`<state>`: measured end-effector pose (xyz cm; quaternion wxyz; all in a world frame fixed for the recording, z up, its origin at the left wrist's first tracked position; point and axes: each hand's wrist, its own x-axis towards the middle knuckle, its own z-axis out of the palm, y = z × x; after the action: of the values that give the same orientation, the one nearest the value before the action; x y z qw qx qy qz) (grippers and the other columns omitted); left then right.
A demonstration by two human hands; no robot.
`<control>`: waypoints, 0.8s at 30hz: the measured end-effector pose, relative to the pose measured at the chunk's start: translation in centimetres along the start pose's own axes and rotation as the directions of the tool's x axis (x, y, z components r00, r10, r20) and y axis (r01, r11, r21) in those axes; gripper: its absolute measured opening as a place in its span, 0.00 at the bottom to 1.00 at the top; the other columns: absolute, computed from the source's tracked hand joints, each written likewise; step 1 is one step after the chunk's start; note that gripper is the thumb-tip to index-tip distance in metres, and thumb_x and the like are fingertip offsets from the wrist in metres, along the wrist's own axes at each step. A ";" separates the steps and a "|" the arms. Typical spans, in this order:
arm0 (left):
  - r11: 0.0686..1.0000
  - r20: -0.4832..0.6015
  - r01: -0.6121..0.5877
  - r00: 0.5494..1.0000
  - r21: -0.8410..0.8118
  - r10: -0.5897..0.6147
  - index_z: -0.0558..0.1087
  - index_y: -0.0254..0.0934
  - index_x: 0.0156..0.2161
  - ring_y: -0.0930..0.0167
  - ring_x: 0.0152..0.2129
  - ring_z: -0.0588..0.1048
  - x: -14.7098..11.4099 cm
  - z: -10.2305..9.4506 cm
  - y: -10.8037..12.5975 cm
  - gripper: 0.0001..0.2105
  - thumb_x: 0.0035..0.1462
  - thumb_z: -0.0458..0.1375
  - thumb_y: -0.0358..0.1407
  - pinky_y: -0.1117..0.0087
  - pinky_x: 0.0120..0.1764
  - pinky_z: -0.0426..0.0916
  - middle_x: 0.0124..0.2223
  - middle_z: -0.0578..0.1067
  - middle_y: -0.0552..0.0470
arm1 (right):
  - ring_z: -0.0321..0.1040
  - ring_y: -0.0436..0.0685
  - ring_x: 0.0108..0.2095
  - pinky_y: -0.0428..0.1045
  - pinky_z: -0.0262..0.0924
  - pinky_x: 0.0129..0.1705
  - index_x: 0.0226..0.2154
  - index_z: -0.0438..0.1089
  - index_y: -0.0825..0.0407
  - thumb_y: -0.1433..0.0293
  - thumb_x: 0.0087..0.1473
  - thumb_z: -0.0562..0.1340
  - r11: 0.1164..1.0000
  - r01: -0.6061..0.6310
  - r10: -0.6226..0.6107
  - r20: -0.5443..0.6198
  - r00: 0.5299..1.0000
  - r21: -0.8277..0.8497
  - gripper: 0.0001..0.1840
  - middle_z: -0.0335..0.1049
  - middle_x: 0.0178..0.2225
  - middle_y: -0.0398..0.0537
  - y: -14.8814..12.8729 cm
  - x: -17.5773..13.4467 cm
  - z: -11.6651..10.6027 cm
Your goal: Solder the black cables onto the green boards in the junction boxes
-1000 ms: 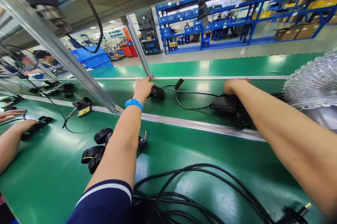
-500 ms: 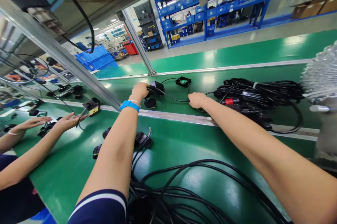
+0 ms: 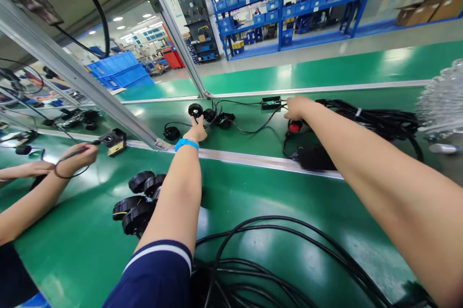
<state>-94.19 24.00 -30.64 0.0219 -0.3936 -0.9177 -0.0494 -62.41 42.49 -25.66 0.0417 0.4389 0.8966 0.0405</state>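
My left hand (image 3: 196,129) reaches over the strip of green bench behind the metal rail. Two of its fingers are spread and touch or nearly touch a round black part (image 3: 196,111). Around it lie another round black part (image 3: 171,133) and a black housing (image 3: 226,120), joined by thin cables. My right hand (image 3: 298,107) is closed at the right end of a small open black box (image 3: 271,102) with a green board inside. A black cable (image 3: 261,127) runs to its fingertips, which are partly hidden. Below that hand is a red connector (image 3: 295,126).
A black cable bundle (image 3: 383,120) lies right, beside a clear spiky pile (image 3: 441,100). Loops of thick cable (image 3: 267,221) cover the near bench. Several round black parts (image 3: 139,216) sit by my left forearm. A co-worker's hand (image 3: 81,156) holds a cable at left. A metal post (image 3: 108,91) slants down.
My left hand has let go of the black parts and drawn slightly nearer. My right hand moved right and away from me. The small box shifted right and turned. The view swung slightly.
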 end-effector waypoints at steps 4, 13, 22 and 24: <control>0.998 0.116 -0.022 0.993 0.053 0.016 0.55 0.39 0.63 0.57 0.54 0.66 -0.4 -0.5 -0.7 0.28 0.61 0.56 0.42 0.50 0.53 0.66 0.64 0.57 0.40 | 0.57 0.72 0.56 0.68 0.55 0.55 0.52 0.65 0.57 0.59 0.52 0.66 0.998 -0.014 0.020 0.087 0.996 -0.062 0.28 0.63 0.53 0.61 -0.5 -1.9 -4.2; 0.970 0.284 -0.231 0.938 0.079 0.200 0.66 0.35 0.54 0.61 0.50 0.69 -3.6 -3.7 2.4 0.18 0.61 0.57 0.39 0.53 0.50 0.68 0.55 0.68 0.43 | 0.68 0.55 0.41 0.54 0.67 0.44 0.50 0.65 0.54 0.61 0.58 0.62 0.995 0.026 0.008 0.337 0.942 -0.098 0.20 0.68 0.45 0.52 -3.6 -15.6 -1.2; 0.712 0.478 -0.688 0.583 -0.141 0.658 0.67 0.36 0.55 0.63 0.49 0.70 -9.9 -4.1 13.4 0.19 0.62 0.56 0.42 0.53 0.51 0.67 0.55 0.69 0.44 | 0.63 0.61 0.51 0.61 0.65 0.50 0.58 0.58 0.52 0.64 0.61 0.59 0.950 -0.295 0.298 0.010 0.955 -0.098 0.24 0.56 0.57 0.55 -0.1 -13.1 0.8; 0.689 0.481 -0.712 0.561 -0.134 0.674 0.67 0.36 0.54 0.62 0.50 0.70 -10.7 -3.7 14.2 0.18 0.62 0.56 0.41 0.53 0.52 0.66 0.55 0.69 0.44 | 0.62 0.62 0.52 0.62 0.64 0.51 0.59 0.57 0.51 0.65 0.62 0.58 0.918 -0.385 0.385 -0.026 0.923 -0.097 0.24 0.53 0.59 0.56 0.9 -11.5 1.1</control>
<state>-76.54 25.58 -26.75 -0.1809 -0.7195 -0.6629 0.1001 -54.55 34.03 -26.25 0.0523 0.6038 0.7898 0.0941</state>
